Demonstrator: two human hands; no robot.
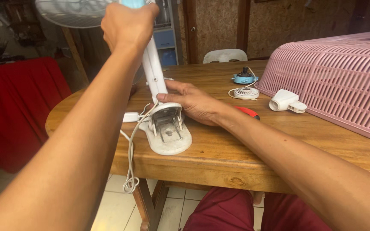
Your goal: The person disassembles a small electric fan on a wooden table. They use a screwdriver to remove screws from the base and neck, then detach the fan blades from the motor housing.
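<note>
A white fan stand [154, 72] rises tilted from its white base [168, 134], which lies near the wooden table's [236, 149] front edge. My left hand [127, 23] is closed around the stand's top, by a light blue part. My right hand [193, 102] rests on the table with its fingers against the lower part of the stand, just above the base. A white cord [130, 158] hangs from the base over the table's edge. A red-handled tool [248, 112] lies partly hidden behind my right wrist.
A large pink mesh food cover [335, 81] fills the table's right side. Before it lie a white plastic part [285, 102], a round white grille piece [246, 93] and a blue motor part [245, 78]. A fan head [71, 12] and a red cloth [18, 102] stand at left.
</note>
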